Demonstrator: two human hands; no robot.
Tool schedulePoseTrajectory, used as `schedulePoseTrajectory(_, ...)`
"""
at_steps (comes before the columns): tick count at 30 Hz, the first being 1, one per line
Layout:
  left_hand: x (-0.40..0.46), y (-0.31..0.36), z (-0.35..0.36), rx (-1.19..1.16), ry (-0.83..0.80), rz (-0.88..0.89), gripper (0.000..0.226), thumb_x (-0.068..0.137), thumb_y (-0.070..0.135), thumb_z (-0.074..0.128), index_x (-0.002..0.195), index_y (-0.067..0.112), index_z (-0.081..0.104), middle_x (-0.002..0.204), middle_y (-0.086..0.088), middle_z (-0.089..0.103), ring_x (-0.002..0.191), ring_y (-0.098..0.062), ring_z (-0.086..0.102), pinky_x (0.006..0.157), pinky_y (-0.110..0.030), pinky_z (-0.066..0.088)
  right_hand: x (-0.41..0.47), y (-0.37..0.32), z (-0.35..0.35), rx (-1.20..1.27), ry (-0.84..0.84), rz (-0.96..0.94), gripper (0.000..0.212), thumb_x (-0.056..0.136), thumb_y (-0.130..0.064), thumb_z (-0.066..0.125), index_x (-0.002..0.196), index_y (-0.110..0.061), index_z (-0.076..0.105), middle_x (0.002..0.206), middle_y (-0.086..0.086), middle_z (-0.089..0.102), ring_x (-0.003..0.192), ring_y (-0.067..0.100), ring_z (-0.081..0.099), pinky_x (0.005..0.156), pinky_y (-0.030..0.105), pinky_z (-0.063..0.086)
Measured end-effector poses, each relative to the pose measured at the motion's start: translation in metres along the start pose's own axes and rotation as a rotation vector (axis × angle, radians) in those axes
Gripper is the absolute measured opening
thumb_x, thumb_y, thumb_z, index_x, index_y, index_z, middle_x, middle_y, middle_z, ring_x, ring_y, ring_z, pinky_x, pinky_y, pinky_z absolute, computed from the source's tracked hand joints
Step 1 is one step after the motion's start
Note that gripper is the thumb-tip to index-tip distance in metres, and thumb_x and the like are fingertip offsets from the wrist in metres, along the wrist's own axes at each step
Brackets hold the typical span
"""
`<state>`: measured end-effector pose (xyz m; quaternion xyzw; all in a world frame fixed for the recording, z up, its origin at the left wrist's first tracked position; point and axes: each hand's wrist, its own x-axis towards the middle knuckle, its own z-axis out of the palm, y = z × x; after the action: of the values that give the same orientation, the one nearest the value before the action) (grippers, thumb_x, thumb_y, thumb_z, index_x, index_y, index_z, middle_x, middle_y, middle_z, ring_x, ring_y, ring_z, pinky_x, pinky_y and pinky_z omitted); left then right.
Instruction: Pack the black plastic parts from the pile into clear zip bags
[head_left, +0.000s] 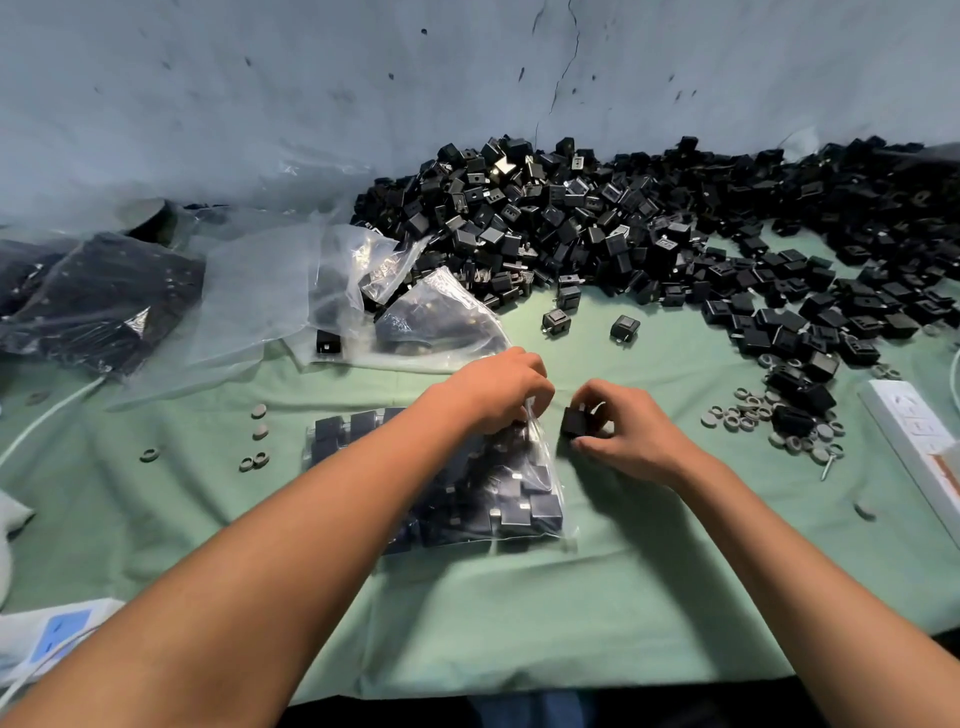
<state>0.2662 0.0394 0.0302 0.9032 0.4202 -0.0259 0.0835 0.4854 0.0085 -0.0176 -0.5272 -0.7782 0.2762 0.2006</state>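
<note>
A big pile of black plastic parts (613, 223) spreads along the back and right of the green cloth. In front of me lies a clear zip bag (498, 493) holding several black parts. My left hand (498, 392) pinches the bag's upper right edge at its mouth. My right hand (623, 426) grips a black part (575, 422) just to the right of the bag's mouth. Two loose black parts (557, 321) (625, 327) lie beyond my hands.
Empty clear bags (291, 291) and filled bags (104, 301) lie at the left. Small grey rings (748, 410) are scattered at the right and left. A white power strip (919, 441) sits at the right edge, a white cable (47, 415) at the left.
</note>
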Motion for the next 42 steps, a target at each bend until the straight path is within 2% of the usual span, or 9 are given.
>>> schedulePoseTrajectory(5, -0.003, -0.007, -0.006, -0.034, 0.011, -0.008, 0.013, 0.089, 0.020, 0.077, 0.098, 0.028, 0.072, 0.124, 0.002, 0.061, 0.120, -0.020, 0.050, 0.101, -0.041, 0.046, -0.006, -0.002, 0.006, -0.288, 0.264, -0.096, 0.036, 0.076, -0.002, 0.078, 0.099, -0.018, 0.055, 0.096, 0.000, 0.048, 0.075, 0.028, 0.054, 0.068, 0.043, 0.053)
schedulePoseTrajectory(9, -0.005, -0.008, -0.006, -0.045, 0.004, -0.021, 0.014, 0.089, 0.021, 0.077, 0.099, 0.030, 0.073, 0.124, 0.002, 0.061, 0.120, -0.020, 0.050, 0.102, -0.041, 0.044, -0.005, 0.001, 0.007, -0.193, -0.002, -0.197, 0.040, 0.084, -0.016, 0.079, 0.122, -0.023, 0.067, 0.107, -0.002, 0.047, 0.089, 0.020, 0.059, 0.085, 0.036, 0.053)
schedulePoseTrajectory(12, -0.007, -0.009, -0.005, -0.049, 0.009, -0.031, 0.014, 0.090, 0.020, 0.077, 0.099, 0.030, 0.073, 0.124, 0.002, 0.062, 0.120, -0.020, 0.050, 0.102, -0.040, 0.044, 0.000, 0.007, -0.001, -0.109, 0.057, -0.160, 0.053, 0.083, -0.030, 0.084, 0.132, -0.031, 0.063, 0.106, -0.006, 0.049, 0.082, 0.009, 0.056, 0.080, 0.026, 0.048)
schedulePoseTrajectory(16, -0.009, -0.008, -0.008, -0.075, 0.036, -0.015, 0.010, 0.090, 0.022, 0.077, 0.096, 0.029, 0.073, 0.122, 0.003, 0.062, 0.120, -0.020, 0.050, 0.100, -0.038, 0.044, 0.006, 0.007, -0.003, -0.192, -0.043, -0.057, 0.044, 0.084, -0.020, 0.083, 0.126, -0.018, 0.069, 0.112, 0.003, 0.059, 0.098, 0.024, 0.060, 0.090, 0.034, 0.048)
schedulePoseTrajectory(22, -0.013, -0.012, -0.020, -0.075, 0.107, -0.001, 0.011, 0.090, 0.019, 0.075, 0.094, 0.029, 0.073, 0.123, 0.004, 0.062, 0.120, -0.019, 0.051, 0.102, -0.041, 0.044, -0.009, -0.015, 0.003, 0.286, 0.067, -0.037, 0.030, 0.075, -0.003, 0.088, 0.099, -0.013, 0.073, 0.092, 0.000, 0.073, 0.078, 0.011, 0.067, 0.067, 0.032, 0.058)
schedulePoseTrajectory(25, -0.015, -0.012, -0.026, -0.079, 0.112, 0.003, 0.012, 0.090, 0.018, 0.076, 0.094, 0.029, 0.073, 0.123, 0.005, 0.062, 0.120, -0.017, 0.051, 0.103, -0.041, 0.043, -0.012, -0.038, 0.021, 0.488, -0.012, -0.038, 0.023, 0.075, -0.001, 0.088, 0.092, -0.005, 0.073, 0.089, 0.011, 0.074, 0.078, 0.014, 0.069, 0.070, 0.036, 0.059)
schedulePoseTrajectory(31, -0.020, -0.018, -0.031, -0.087, 0.115, 0.004, 0.008, 0.090, 0.019, 0.076, 0.095, 0.025, 0.074, 0.119, 0.003, 0.063, 0.117, -0.019, 0.052, 0.102, -0.043, 0.043, -0.007, -0.052, 0.023, 0.958, 0.138, 0.145, 0.016, 0.100, 0.014, 0.047, 0.113, 0.006, 0.053, 0.096, 0.029, 0.068, 0.076, 0.029, 0.073, 0.069, 0.032, 0.061)
schedulePoseTrajectory(38, -0.017, -0.015, -0.030, -0.087, 0.117, -0.014, 0.010, 0.089, 0.019, 0.077, 0.093, 0.027, 0.074, 0.119, 0.004, 0.062, 0.118, -0.018, 0.051, 0.102, -0.042, 0.044, 0.001, -0.066, 0.029, 1.153, -0.079, 0.219, 0.017, 0.106, -0.001, 0.048, 0.121, -0.006, 0.043, 0.086, 0.015, 0.071, 0.075, 0.029, 0.075, 0.072, 0.039, 0.064)
schedulePoseTrajectory(42, -0.019, -0.017, -0.030, -0.091, 0.105, -0.015, 0.011, 0.089, 0.019, 0.077, 0.095, 0.027, 0.075, 0.118, 0.003, 0.063, 0.117, -0.018, 0.052, 0.101, -0.042, 0.044, 0.029, -0.039, 0.003, 0.912, 0.287, 0.315, 0.003, 0.104, -0.006, 0.052, 0.106, -0.008, 0.052, 0.089, 0.027, 0.070, 0.065, 0.029, 0.073, 0.061, 0.035, 0.061)
